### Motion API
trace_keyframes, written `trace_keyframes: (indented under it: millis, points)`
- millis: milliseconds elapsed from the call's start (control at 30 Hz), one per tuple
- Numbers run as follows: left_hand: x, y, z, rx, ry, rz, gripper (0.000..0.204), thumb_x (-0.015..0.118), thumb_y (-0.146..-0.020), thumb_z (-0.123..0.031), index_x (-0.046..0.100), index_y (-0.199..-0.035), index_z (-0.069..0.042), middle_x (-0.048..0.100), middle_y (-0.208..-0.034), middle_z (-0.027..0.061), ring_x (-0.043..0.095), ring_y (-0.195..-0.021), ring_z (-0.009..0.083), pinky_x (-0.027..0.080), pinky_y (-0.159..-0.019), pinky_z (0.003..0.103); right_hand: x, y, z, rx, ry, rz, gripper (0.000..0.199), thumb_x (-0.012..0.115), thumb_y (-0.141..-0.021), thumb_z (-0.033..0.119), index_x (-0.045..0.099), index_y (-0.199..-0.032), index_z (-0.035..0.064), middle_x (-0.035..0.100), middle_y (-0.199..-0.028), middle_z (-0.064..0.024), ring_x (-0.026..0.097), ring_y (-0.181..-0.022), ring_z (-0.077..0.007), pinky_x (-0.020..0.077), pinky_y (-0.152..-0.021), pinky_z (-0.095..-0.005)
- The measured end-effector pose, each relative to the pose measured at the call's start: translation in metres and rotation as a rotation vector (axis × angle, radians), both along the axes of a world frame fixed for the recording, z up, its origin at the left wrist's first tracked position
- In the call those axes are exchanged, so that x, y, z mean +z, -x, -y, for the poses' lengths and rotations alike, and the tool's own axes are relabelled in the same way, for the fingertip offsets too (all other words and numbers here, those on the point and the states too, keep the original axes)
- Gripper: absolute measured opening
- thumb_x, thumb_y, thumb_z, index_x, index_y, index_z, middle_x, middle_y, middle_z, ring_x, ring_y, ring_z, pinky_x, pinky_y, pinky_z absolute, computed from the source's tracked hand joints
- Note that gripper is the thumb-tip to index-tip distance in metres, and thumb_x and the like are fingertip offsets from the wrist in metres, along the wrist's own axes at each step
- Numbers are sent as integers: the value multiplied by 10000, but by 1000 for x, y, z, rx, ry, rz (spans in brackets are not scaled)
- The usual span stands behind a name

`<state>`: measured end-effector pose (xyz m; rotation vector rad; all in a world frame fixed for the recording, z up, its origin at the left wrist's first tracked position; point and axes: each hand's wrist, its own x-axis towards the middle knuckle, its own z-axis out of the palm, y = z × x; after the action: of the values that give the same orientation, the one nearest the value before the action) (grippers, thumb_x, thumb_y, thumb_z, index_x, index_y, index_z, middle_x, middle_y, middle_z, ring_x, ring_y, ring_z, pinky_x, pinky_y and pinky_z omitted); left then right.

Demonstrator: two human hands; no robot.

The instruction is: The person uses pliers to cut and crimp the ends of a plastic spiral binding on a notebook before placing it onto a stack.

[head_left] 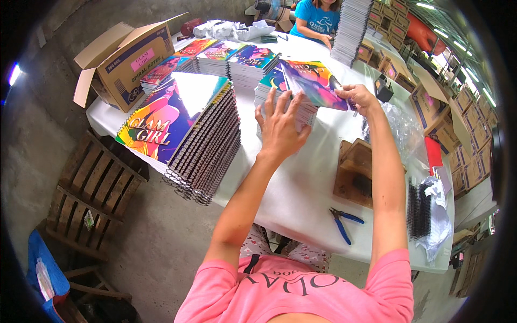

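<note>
One colourful cover slanted above a paper stack on the white table, pinched at its edge by the right hand; the left hand (fingers spread) lay against the stack.

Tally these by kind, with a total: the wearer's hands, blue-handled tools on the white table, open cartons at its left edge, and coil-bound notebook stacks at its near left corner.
Wearer's hands: 2, left hand and right hand
Blue-handled pliers: 1
Open carton: 1
Coil-bound notebook stack: 1
Total: 5
</note>
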<state>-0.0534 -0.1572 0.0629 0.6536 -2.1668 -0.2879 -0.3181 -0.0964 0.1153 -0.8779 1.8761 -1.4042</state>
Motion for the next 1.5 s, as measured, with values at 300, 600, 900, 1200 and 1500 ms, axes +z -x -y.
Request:
trace_keyframes:
  millis: [300, 600, 900, 1200, 1500]
  points:
    - [0, -2, 7, 60, 128, 49, 695, 690, -688, -282, 442, -1323, -143, 332, -1396, 132, 202, -1362, 336, 183, -1014, 573, 39, -2, -10, -91, 2, -417, 145, 722, -743, 72, 622, -828, 11, 657, -712, -93, 616, -608, -132, 487, -579, -272]
    - [31, -67, -35, -231, -176, -543, 850, 761, -733, -178, 260, -1394, 9, 365, -1369, 241, 350, -1285, 359, 286, -1038, 462, 86, -140, -146, 62, 240, -951, 338, 621, -745, -63, 642, -1061, 52, 698, -890, -111, 652, -755, -139, 503, -673, -268]
    - [-97, -140, -73, -345, -916, -478, 577, 683, -828, -92, 364, -1297, 16, 463, -1239, 117, 486, -1117, 210, 337, -996, 326, -91, -224, -174, -126, 312, -159, 505, 779, -678, 18, 590, -1146, 39, 664, -970, -71, 630, -851, -128, 525, -753, -270]
    - [-113, -119, -90, -368, -930, -377, 648, 756, -752, -88, 339, -1241, -8, 480, -1137, 103, 453, -1070, 184, 342, -952, 311, -164, -234, -181, -202, 202, 222, 500, 648, -744, -24, 432, -1194, 9, 579, -995, -70, 563, -918, -127, 484, -804, -266]
    - [-76, -97, -119, 37, 69, -232, 741, 768, -749, -238, 341, -1327, -54, 398, -1254, 128, 413, -1176, 274, 210, -1054, 487, -188, -247, -190, -349, 159, -272, 572, 703, -660, 65, 471, -1175, -26, 579, -1024, -211, 559, -982, -360, 437, -869, -363]
